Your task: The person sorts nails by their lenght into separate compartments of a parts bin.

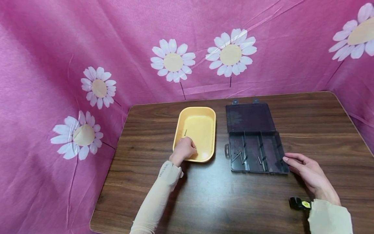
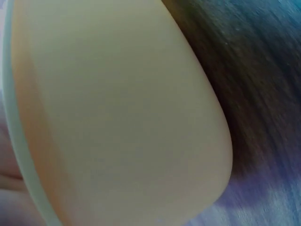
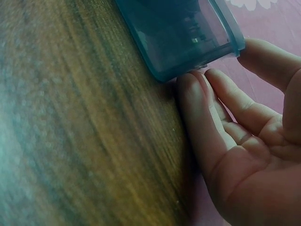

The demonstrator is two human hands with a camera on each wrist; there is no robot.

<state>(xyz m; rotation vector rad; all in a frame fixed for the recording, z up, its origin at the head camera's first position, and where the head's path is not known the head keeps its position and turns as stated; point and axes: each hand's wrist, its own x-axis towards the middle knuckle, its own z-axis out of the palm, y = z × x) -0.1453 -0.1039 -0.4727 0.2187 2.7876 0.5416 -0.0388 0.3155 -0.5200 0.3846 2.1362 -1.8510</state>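
Note:
A yellow tray (image 1: 201,128) stands left of a dark see-through compartment box (image 1: 274,151), whose lid (image 1: 248,117) is folded back. My left hand (image 1: 184,150) reaches into the tray's near left part, fingers bent down to its floor; whatever lies between the fingertips is too small to make out. Farther up the tray floor lies a thin metal screw (image 1: 185,132). Several similar screws (image 1: 241,157) lie in the box's left compartment, and a few (image 1: 264,164) in the middle one. My right hand (image 1: 312,174) touches the box's right side with fairly straight fingers (image 3: 195,94).
Both containers rest on a dark wood table (image 1: 210,198). A black strap with a yellow label (image 1: 305,204) is at my right wrist. Pink cloth (image 1: 201,19) with printed daisies hangs behind and beside the table. The box's handle (image 1: 227,150) sticks out to the left.

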